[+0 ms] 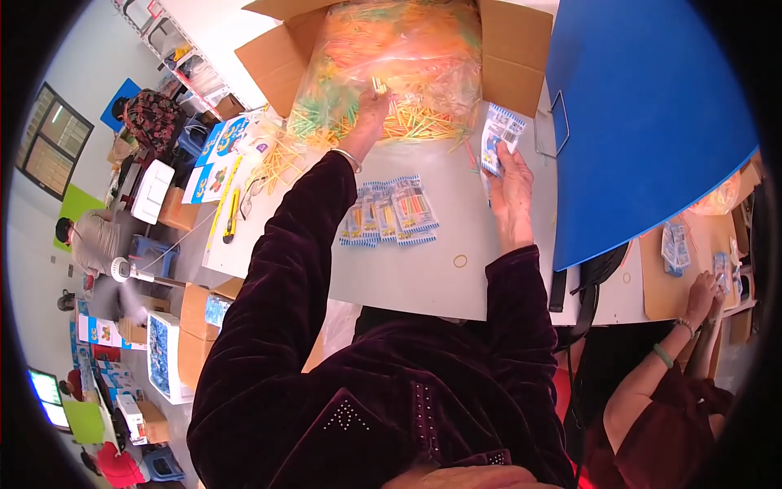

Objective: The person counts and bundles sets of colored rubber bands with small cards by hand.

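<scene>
My left hand (373, 112) reaches to the front of an open cardboard box (513, 61), fingers closed around a small bunch of pale thin sticks (380, 85). Behind it a clear plastic bag (391, 37) in the box is heaped with thin orange, yellow and green sticks (419, 121). On the right, my right hand (512, 191) grips a small blue-and-white printed packet (500, 134), held upright near the box's right flap. Between my arms, several filled packets (389, 212) with striped ends lie overlapping on the white table (407, 285).
Loose yellow sticks (281, 163), printed sheets (220, 155) and a yellow utility knife (231, 213) lie at left. A rubber band (460, 261) rests near the front edge. A blue panel (643, 106) stands at right; beyond it a co-worker's hands (702, 297) handle packets.
</scene>
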Action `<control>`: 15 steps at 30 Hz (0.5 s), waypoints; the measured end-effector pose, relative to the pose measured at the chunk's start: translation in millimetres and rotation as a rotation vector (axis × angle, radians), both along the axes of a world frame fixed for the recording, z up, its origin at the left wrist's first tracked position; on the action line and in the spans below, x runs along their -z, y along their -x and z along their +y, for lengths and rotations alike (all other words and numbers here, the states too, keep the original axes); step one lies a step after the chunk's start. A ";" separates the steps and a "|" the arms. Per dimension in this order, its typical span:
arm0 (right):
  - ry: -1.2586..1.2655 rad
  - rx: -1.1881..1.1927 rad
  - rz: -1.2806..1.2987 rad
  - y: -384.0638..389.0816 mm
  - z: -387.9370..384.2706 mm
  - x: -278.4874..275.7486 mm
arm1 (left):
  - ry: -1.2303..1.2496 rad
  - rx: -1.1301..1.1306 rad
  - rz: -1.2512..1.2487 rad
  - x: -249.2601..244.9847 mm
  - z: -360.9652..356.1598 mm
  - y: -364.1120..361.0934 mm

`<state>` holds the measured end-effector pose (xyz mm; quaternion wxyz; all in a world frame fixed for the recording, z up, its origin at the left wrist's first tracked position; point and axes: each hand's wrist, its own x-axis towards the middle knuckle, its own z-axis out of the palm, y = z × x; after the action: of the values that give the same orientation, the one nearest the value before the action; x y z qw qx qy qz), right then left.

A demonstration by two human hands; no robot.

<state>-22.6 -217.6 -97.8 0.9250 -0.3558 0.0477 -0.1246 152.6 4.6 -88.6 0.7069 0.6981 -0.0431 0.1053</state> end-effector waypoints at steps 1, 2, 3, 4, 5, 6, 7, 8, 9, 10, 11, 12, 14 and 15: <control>0.017 -0.003 -0.001 0.7 0.1 0.7 | 0.001 -0.001 0.002 0.8 1.0 -1.2; 0.019 -0.005 0.001 0.6 0.5 3.0 | -0.021 0.004 -0.032 1.5 2.0 -2.3; 0.041 -0.029 0.004 0.7 1.7 4.8 | -0.044 0.009 -0.067 1.0 2.8 -2.3; 0.063 -0.054 0.008 0.6 2.4 6.5 | -0.043 0.007 -0.066 0.5 2.9 -2.7; 0.063 -0.055 0.008 0.9 3.1 8.4 | -0.014 0.028 -0.049 -0.1 2.6 -3.2; 0.076 -0.089 -0.007 2.4 4.7 8.9 | 0.014 0.050 -0.032 -4.1 0.9 -0.2; 0.088 -0.122 -0.021 3.5 5.8 9.3 | 0.013 0.051 -0.032 -8.3 -0.4 2.7; 0.088 -0.120 -0.020 3.7 5.9 9.9 | 0.048 0.049 0.017 -12.7 -1.9 5.3; 0.126 -0.168 -0.017 3.8 5.8 10.8 | 0.083 0.048 0.067 -20.5 -4.9 11.2; 0.165 -0.216 -0.013 4.5 6.1 10.4 | 0.082 0.050 0.070 -26.9 -6.4 15.4; 0.163 -0.213 -0.009 5.9 6.7 9.4 | 0.157 0.133 0.109 -33.6 -7.2 19.7; 0.182 -0.256 -0.001 9.0 7.7 4.2 | 0.234 0.217 0.150 -40.6 -10.0 25.1; 0.200 -0.296 0.014 14.3 7.2 -1.9 | 0.314 0.348 0.184 -56.9 -20.8 44.4; 0.223 -0.325 0.031 15.8 7.2 -3.7 | 0.393 0.473 0.212 -65.0 -25.9 55.4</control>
<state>-38.4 -210.4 -94.1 0.8869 -0.4610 -0.0099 0.0272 97.2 -21.3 -23.6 0.8335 0.5262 -0.1090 -0.1288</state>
